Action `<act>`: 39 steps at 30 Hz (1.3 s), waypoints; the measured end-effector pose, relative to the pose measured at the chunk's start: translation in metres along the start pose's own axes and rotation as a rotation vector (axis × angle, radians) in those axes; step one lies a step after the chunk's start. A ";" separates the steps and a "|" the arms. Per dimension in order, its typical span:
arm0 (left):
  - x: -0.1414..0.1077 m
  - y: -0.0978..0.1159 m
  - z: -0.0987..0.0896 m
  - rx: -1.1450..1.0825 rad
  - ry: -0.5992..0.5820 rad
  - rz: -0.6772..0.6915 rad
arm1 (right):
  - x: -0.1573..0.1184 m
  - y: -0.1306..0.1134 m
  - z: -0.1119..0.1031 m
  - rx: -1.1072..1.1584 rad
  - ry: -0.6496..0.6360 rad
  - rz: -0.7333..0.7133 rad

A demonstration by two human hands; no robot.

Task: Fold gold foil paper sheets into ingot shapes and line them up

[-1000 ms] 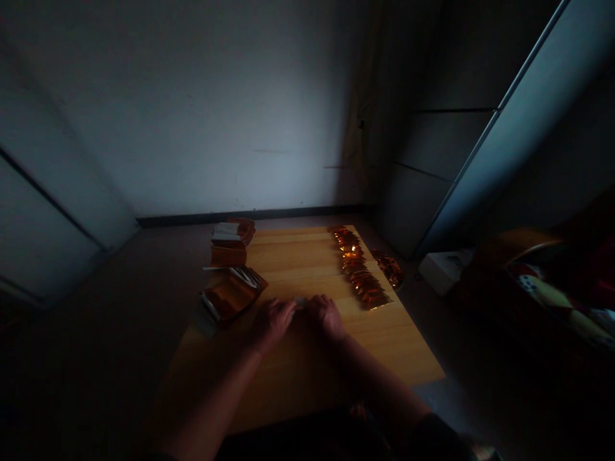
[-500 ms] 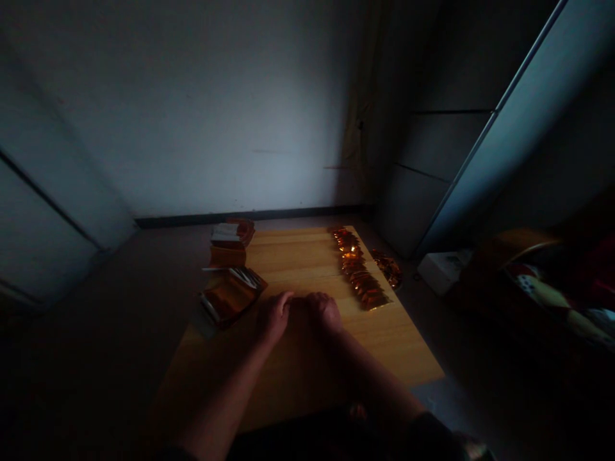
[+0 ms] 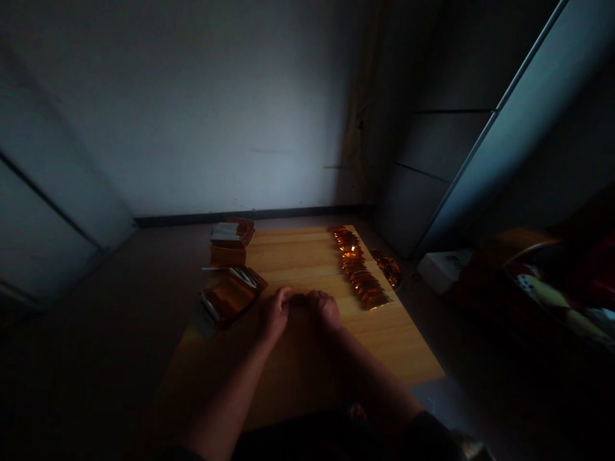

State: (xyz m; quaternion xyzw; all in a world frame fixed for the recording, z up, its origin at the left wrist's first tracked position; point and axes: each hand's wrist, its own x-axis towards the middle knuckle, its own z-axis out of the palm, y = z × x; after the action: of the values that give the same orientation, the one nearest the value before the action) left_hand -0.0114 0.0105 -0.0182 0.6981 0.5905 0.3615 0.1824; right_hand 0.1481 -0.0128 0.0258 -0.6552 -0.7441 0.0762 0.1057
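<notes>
Over the near middle of the wooden table (image 3: 298, 253), my left hand (image 3: 277, 312) and my right hand (image 3: 325, 309) face each other. Between them is a small, dark brown piece of foil paper (image 3: 298, 299), its ends gripped by the closed fingers of both hands; its exact shape is lost in shadow. Beside my left hand lies a stack of copper-coloured foil paper (image 3: 230, 296) with pale edges. To the right of my right hand runs a row of shiny folded foil pieces (image 3: 354, 266), packed closely together.
More foil paper with white sheets (image 3: 225, 232) rests at the table's far left corner. A heap of shiny foil (image 3: 387, 267) sits below the right edge. A white box (image 3: 439, 270) stands on the floor to the right, and a wall (image 3: 230, 128) rises behind.
Both hands have lifted very slightly, with the foil piece still between them. The left hand's fingers have shifted a little. The stack and the row of folded pieces have stayed put.
</notes>
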 end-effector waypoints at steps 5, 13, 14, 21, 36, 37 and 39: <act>0.001 0.003 -0.001 -0.063 0.014 -0.056 | 0.001 -0.001 -0.004 -0.019 -0.040 0.007; -0.002 0.004 -0.003 -0.016 0.023 -0.028 | 0.002 -0.003 -0.003 -0.049 -0.039 0.010; -0.003 0.004 -0.003 0.005 0.021 -0.014 | 0.002 -0.003 -0.003 -0.053 -0.036 0.005; -0.004 0.009 -0.009 0.078 -0.013 0.004 | 0.002 -0.003 -0.003 -0.058 -0.049 0.016; -0.003 0.008 -0.007 0.167 -0.057 0.049 | 0.002 -0.008 -0.006 -0.010 -0.020 0.051; -0.002 0.008 -0.008 0.175 -0.065 0.047 | 0.002 -0.008 -0.007 -0.004 -0.025 0.050; -0.002 0.008 -0.009 0.186 -0.083 0.041 | 0.002 -0.008 -0.008 0.005 -0.035 0.053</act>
State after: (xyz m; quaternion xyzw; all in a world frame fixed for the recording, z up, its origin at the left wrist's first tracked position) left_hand -0.0121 0.0052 -0.0070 0.7384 0.5991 0.2794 0.1335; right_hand 0.1420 -0.0121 0.0360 -0.6729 -0.7282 0.0921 0.0921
